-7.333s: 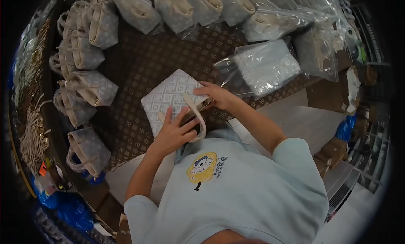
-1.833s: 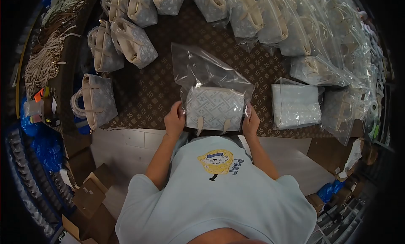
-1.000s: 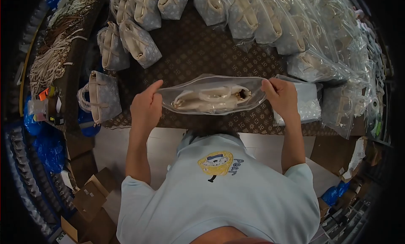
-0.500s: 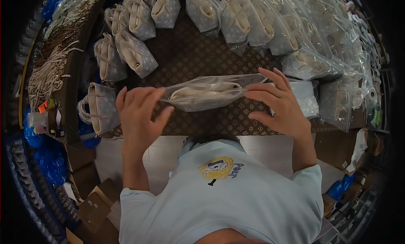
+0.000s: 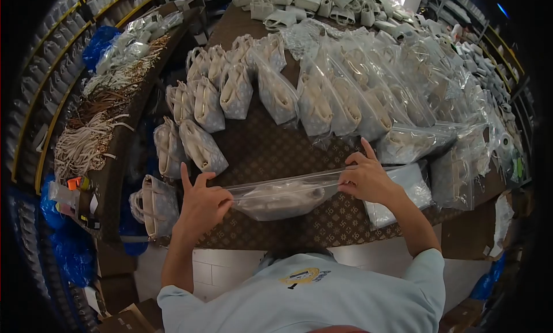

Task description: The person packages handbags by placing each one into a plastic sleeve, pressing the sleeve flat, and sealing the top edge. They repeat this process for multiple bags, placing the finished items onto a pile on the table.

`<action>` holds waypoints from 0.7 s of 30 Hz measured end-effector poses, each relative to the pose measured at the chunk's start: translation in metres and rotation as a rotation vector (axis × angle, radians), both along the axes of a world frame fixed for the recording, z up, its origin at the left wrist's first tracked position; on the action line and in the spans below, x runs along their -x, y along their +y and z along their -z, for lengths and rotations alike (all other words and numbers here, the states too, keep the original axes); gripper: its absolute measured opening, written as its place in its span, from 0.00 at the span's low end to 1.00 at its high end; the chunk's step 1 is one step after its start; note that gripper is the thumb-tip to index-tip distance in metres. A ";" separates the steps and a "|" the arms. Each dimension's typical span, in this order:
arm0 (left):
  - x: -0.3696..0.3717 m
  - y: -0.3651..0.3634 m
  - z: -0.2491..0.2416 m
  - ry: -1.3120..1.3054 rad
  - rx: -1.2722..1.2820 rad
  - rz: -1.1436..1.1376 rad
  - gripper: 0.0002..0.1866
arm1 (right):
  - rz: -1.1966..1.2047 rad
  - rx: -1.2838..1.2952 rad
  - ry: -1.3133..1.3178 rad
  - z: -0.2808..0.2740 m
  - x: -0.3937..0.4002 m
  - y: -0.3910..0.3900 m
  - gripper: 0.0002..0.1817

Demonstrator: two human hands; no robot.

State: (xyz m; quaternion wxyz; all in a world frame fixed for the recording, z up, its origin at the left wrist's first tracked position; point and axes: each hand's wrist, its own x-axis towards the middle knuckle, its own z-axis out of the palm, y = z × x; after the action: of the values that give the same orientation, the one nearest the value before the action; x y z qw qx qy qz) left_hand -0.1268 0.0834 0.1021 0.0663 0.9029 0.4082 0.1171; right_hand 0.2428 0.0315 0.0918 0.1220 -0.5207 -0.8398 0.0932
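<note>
In front of me on the patterned brown table, a pale handbag (image 5: 279, 205) sits inside a clear plastic bag (image 5: 262, 189). The plastic's upper edge is stretched straight between my hands. My left hand (image 5: 201, 202) pinches its left end with thumb and fingers, the index finger raised. At the right end, my right hand (image 5: 370, 179) pinches the same edge. Left of my left hand stands an unwrapped pale handbag (image 5: 161, 207) with its handles toward the left. A stack of flat plastic bags (image 5: 397, 198) lies beneath and beside my right forearm.
Several unwrapped handbags (image 5: 206, 105) stand at the left and back of the table (image 5: 253, 154). Bagged handbags (image 5: 340, 103) crowd the right side. Straps (image 5: 86, 143) lie heaped on a side bench at the left, and more pale bags (image 5: 340, 5) cover the far end.
The camera view has tilted up, showing more of the table's far end. The plastic bag's mouth, gaping before, is now drawn straight. Both hands went from spread fingers to pinching its edge.
</note>
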 end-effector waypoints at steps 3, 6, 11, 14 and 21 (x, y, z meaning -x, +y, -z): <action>0.004 -0.002 0.009 0.055 0.014 0.000 0.04 | -0.029 0.041 0.280 0.012 -0.007 -0.003 0.07; 0.004 -0.007 0.014 0.012 0.099 -0.030 0.03 | 0.155 -0.046 0.533 0.023 -0.005 -0.009 0.07; 0.001 -0.012 0.001 -0.011 0.146 -0.097 0.02 | 0.166 -0.108 0.550 0.054 -0.013 -0.011 0.06; 0.003 -0.010 0.000 -0.009 0.140 -0.116 0.03 | 0.133 -0.126 0.584 0.059 -0.016 -0.010 0.06; -0.013 0.001 -0.004 -0.022 0.118 -0.178 0.11 | 0.198 -0.072 0.760 0.063 -0.012 -0.014 0.05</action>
State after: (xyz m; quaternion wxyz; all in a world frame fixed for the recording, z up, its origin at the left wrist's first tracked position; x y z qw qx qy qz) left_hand -0.1138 0.0848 0.1059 0.1131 0.8564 0.4921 0.1082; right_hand 0.2552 0.0175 0.0284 0.4509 -0.5231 -0.6831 0.2375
